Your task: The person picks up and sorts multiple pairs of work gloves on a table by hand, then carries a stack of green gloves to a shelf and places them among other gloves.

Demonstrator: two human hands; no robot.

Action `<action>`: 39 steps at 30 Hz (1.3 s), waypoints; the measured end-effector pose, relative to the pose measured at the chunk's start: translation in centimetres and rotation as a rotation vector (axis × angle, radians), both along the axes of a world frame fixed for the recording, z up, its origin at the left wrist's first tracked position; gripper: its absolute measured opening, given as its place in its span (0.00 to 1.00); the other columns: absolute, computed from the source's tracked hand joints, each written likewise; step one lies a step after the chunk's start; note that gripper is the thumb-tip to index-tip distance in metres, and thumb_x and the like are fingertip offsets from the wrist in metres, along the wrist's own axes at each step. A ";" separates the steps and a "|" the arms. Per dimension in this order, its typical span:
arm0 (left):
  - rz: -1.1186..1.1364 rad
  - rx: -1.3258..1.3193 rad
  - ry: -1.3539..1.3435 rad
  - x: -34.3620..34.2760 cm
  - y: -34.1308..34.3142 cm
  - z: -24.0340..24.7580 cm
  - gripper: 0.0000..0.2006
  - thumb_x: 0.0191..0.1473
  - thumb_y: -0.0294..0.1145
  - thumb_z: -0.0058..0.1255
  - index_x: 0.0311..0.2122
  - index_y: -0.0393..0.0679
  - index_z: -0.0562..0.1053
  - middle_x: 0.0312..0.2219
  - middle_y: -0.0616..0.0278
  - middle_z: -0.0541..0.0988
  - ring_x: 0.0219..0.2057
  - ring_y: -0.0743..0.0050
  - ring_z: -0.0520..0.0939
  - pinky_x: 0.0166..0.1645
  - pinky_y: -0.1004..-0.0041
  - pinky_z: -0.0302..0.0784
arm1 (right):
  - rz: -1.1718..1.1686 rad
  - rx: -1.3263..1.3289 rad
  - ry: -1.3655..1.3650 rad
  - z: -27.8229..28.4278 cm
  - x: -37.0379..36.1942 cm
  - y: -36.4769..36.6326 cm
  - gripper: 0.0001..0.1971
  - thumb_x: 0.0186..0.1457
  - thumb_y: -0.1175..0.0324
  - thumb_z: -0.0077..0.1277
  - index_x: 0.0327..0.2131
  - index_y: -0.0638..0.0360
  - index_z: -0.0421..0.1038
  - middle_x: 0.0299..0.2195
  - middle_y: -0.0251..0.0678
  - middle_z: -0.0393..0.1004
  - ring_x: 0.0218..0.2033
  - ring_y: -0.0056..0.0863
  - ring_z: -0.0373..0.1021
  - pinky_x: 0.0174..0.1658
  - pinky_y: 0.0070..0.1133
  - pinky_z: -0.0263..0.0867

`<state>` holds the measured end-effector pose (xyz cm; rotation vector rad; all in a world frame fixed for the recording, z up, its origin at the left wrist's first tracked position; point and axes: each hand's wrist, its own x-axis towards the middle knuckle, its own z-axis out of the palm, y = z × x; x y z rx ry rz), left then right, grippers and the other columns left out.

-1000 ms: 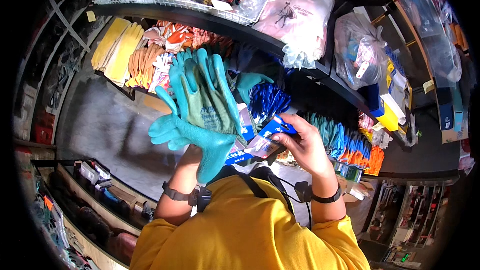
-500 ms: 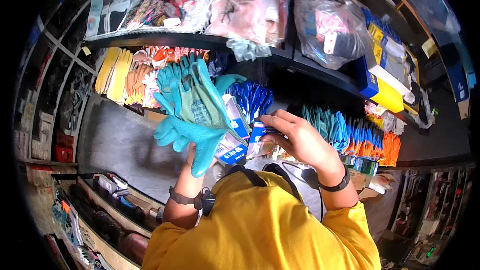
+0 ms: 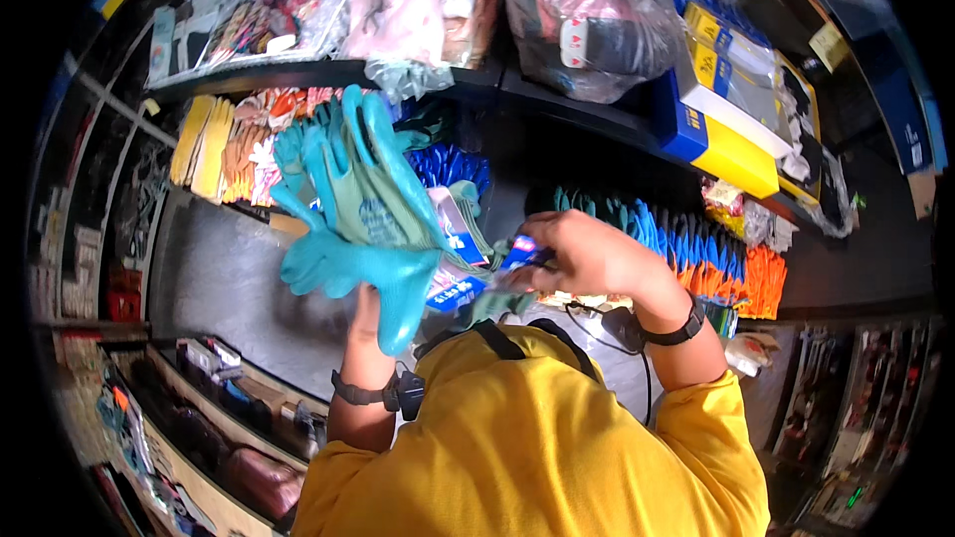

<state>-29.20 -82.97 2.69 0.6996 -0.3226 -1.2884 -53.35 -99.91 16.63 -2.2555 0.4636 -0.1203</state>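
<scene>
A bundle of teal rubber-coated work gloves (image 3: 373, 214) is raised before my chest, fingers fanned up and to the left. My left hand (image 3: 366, 316) supports it from below and behind; its fingers are mostly hidden by the gloves. Blue-and-white label cards (image 3: 460, 245) hang at the gloves' cuffs. Just right of the cuffs, my right hand (image 3: 589, 251) has its fingers pinched together on a small blue label (image 3: 521, 253). The area under its fingertips is slightly blurred, and I cannot tell what the label is fixed to.
Yellow gloves (image 3: 204, 147), blue gloves (image 3: 453, 169) and orange-tipped gloves (image 3: 761, 278) stand in rows under the shelf (image 3: 557, 104). Plastic bags (image 3: 597, 30) and a yellow-blue box (image 3: 731, 154) sit on it. Wooden bins (image 3: 189, 457) lie at lower left.
My right hand has moved slightly right, drawing the blue label away from the other cards. The teal gloves have shifted a little left in view, as has the shelf.
</scene>
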 end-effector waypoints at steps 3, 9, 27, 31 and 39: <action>0.012 0.003 0.021 -0.8 -1.1 1.5 0.23 0.58 0.26 0.51 0.58 0.38 0.64 0.52 0.53 0.74 0.49 0.59 0.79 0.54 0.56 0.77 | -0.223 0.210 -0.058 -1.7 -0.5 -1.1 0.08 0.51 0.73 0.56 0.34 0.67 0.73 0.23 0.45 0.77 0.24 0.30 0.77 0.28 0.26 0.70; -0.169 0.368 0.163 0.5 1.2 -1.3 0.22 0.55 0.26 0.55 0.56 0.39 0.68 0.47 0.51 0.78 0.43 0.52 0.83 0.50 0.55 0.79 | -0.408 0.110 -0.145 -3.5 0.5 -2.5 0.09 0.55 0.76 0.55 0.39 0.67 0.67 0.29 0.44 0.75 0.29 0.28 0.78 0.30 0.24 0.70; -0.237 0.430 0.373 11.8 7.3 -10.4 0.14 0.60 0.34 0.48 0.47 0.38 0.73 0.37 0.54 0.82 0.38 0.64 0.84 0.45 0.63 0.81 | 0.210 -0.415 0.051 -9.3 22.8 11.3 0.16 0.51 0.74 0.52 0.45 0.59 0.65 0.47 0.48 0.71 0.40 0.47 0.74 0.41 0.34 0.73; -0.174 0.292 0.331 13.8 7.7 -8.1 0.17 0.60 0.33 0.48 0.53 0.37 0.70 0.44 0.55 0.79 0.43 0.64 0.82 0.48 0.64 0.80 | 0.354 -0.398 0.055 -12.1 23.2 13.8 0.20 0.50 0.73 0.53 0.48 0.60 0.63 0.56 0.49 0.65 0.50 0.48 0.70 0.47 0.34 0.72; -0.107 0.281 0.227 17.1 8.2 -6.3 0.31 0.63 0.53 0.36 0.63 0.40 0.60 0.57 0.52 0.70 0.52 0.60 0.77 0.61 0.57 0.68 | 0.270 -0.453 0.160 -9.2 27.2 16.2 0.23 0.47 0.70 0.57 0.48 0.55 0.64 0.55 0.51 0.64 0.49 0.53 0.68 0.48 0.36 0.70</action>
